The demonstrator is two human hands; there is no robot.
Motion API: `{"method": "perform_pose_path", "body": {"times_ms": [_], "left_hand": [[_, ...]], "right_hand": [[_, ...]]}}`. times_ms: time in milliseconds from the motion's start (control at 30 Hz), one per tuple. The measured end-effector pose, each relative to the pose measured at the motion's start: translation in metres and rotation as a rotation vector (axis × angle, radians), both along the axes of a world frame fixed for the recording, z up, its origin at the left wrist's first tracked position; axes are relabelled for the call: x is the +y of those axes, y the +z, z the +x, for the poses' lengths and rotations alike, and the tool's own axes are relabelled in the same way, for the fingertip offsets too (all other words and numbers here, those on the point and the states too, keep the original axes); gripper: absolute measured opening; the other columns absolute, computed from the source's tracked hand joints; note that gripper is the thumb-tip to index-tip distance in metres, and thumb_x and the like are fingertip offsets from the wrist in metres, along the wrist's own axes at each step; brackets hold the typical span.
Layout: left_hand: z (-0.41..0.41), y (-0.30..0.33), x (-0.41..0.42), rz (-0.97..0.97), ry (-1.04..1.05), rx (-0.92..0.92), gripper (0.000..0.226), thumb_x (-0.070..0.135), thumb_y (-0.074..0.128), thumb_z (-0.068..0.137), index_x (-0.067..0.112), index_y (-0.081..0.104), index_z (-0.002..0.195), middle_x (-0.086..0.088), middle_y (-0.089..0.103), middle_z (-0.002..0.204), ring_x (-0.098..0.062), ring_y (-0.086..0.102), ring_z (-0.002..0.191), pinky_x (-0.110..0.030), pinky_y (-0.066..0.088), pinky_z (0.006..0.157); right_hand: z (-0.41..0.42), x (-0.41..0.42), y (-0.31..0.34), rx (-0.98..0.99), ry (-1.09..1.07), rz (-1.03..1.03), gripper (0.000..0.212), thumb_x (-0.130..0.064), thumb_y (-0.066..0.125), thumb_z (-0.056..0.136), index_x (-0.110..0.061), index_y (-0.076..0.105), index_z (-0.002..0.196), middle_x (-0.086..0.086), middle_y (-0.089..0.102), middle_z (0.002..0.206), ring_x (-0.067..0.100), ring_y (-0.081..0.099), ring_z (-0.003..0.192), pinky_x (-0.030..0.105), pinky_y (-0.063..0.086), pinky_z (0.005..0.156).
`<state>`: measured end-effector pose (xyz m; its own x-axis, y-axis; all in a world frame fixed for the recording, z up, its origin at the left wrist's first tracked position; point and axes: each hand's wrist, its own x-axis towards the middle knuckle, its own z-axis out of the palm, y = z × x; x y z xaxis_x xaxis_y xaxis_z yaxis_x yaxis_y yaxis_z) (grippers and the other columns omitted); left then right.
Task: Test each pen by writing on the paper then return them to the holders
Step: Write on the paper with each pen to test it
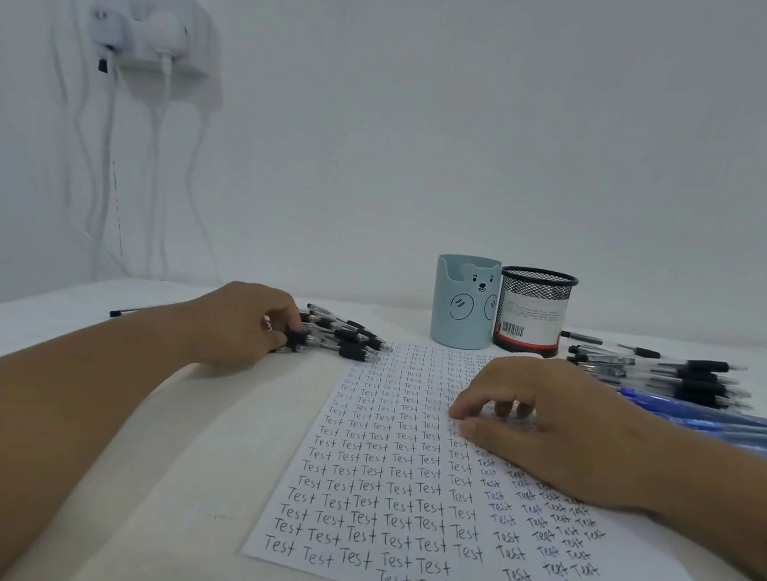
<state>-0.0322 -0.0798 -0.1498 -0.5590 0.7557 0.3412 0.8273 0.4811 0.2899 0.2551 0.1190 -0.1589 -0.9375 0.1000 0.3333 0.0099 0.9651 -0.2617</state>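
A fresh pen is being picked: the left hand (245, 325) is curled on one in the black pile (341, 333) left of the paper (391, 511), itself steadied by the relaxed, empty right hand (549, 424). Writing likely follows. Both holders (465, 301) stand empty behind the crowded sheet.

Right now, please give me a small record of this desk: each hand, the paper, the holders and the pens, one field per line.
left hand: fingers curled on a black-grip pen in the left pile
right hand: rests on the paper, fingers loosely curled, holds nothing
paper: flat, nearly filled with the word "Test"
holders: blue bear cup beside black mesh cup, no pens showing above the rims
right pile: black-grip pens, blue pens nearer
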Motion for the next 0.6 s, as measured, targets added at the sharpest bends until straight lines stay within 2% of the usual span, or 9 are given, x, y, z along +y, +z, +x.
{"method": "perform_pose_path", "body": {"times_ms": [100, 200, 267, 333, 367, 433, 500, 567, 600], "left_hand": [[0.0, 0.0, 0.001, -0.011, -0.005, 0.043, 0.024, 0.01, 0.068, 0.093, 0.034, 0.063, 0.093, 0.005, 0.06, 0.1, -0.009, 0.056, 0.088, -0.008, 0.038, 0.073], [0.002, -0.003, 0.004, 0.031, -0.02, 0.065, 0.029, 0.008, 0.069, 0.092, 0.035, 0.061, 0.085, 0.001, 0.061, 0.102, -0.017, 0.057, 0.098, -0.024, 0.041, 0.087], [0.008, -0.001, 0.005, 0.179, -0.066, 0.072, 0.032, 0.006, 0.069, 0.092, 0.036, 0.061, 0.083, 0.006, 0.064, 0.097, -0.011, 0.059, 0.092, -0.024, 0.044, 0.085], [0.017, 0.005, 0.009, 0.418, -0.094, 0.072, 0.024, 0.006, 0.065, 0.095, 0.029, 0.065, 0.089, 0.011, 0.066, 0.092, 0.002, 0.059, 0.078, -0.012, 0.045, 0.074], [0.024, 0.01, 0.012, 0.565, -0.094, 0.023, 0.019, 0.006, 0.064, 0.096, 0.026, 0.066, 0.094, 0.012, 0.067, 0.091, 0.004, 0.059, 0.074, -0.009, 0.044, 0.071], [0.039, 0.02, 0.02, 0.859, -0.101, -0.207, 0.012, 0.009, 0.064, 0.097, 0.021, 0.063, 0.098, 0.008, 0.067, 0.089, -0.004, 0.064, 0.078, -0.017, 0.051, 0.075], [0.055, 0.028, 0.024, 1.055, -0.157, -0.583, 0.009, 0.006, 0.066, 0.096, 0.014, 0.06, 0.094, -0.001, 0.065, 0.09, -0.017, 0.07, 0.082, -0.025, 0.057, 0.075], [0.072, 0.03, 0.025, 1.085, -0.287, -0.943, 0.011, -0.001, 0.067, 0.092, 0.007, 0.059, 0.089, -0.01, 0.063, 0.092, -0.024, 0.073, 0.085, -0.024, 0.059, 0.077], [0.08, 0.029, 0.025, 1.051, -0.347, -1.056, 0.012, -0.003, 0.067, 0.088, 0.006, 0.058, 0.087, -0.013, 0.066, 0.09, -0.026, 0.074, 0.085, -0.023, 0.06, 0.076]], "right_hand": [[0.0, 0.0, 0.0, 0.0, 0.0, 0.002, 0.016, -0.048, 0.063, 0.092, -0.043, 0.072, 0.106, -0.028, 0.065, 0.103, -0.005, 0.058, 0.1, 0.019, 0.051, 0.084], [0.0, 0.0, -0.001, 0.007, -0.001, 0.003, 0.016, -0.048, 0.064, 0.092, -0.043, 0.072, 0.106, -0.028, 0.065, 0.103, -0.004, 0.059, 0.1, 0.02, 0.051, 0.085], [0.0, 0.001, 0.0, 0.005, -0.006, -0.002, 0.016, -0.048, 0.064, 0.092, -0.043, 0.072, 0.106, -0.028, 0.065, 0.103, -0.004, 0.059, 0.1, 0.02, 0.051, 0.085], [0.001, 0.0, 0.001, -0.003, -0.01, -0.005, 0.017, -0.048, 0.064, 0.092, -0.043, 0.072, 0.106, -0.028, 0.065, 0.104, -0.004, 0.059, 0.101, 0.02, 0.051, 0.086], [0.001, 0.0, 0.002, -0.007, -0.011, -0.004, 0.017, -0.049, 0.064, 0.092, -0.044, 0.072, 0.106, -0.028, 0.065, 0.104, -0.004, 0.059, 0.1, 0.02, 0.05, 0.085], [0.002, -0.001, 0.003, -0.015, -0.023, -0.012, 0.018, -0.048, 0.064, 0.092, -0.043, 0.071, 0.108, -0.028, 0.066, 0.103, -0.005, 0.058, 0.099, 0.018, 0.05, 0.083], [0.004, -0.002, 0.004, -0.015, -0.05, -0.032, 0.022, -0.045, 0.066, 0.092, -0.041, 0.07, 0.113, -0.028, 0.067, 0.101, -0.006, 0.058, 0.096, 0.015, 0.05, 0.081], [0.007, -0.003, 0.006, -0.002, -0.079, -0.082, 0.026, -0.044, 0.066, 0.092, -0.042, 0.066, 0.118, -0.028, 0.067, 0.098, -0.006, 0.06, 0.092, 0.016, 0.05, 0.079], [0.008, -0.003, 0.006, 0.013, -0.095, -0.135, 0.028, -0.045, 0.064, 0.093, -0.044, 0.063, 0.121, -0.027, 0.068, 0.098, -0.005, 0.061, 0.09, 0.016, 0.051, 0.079]]}}
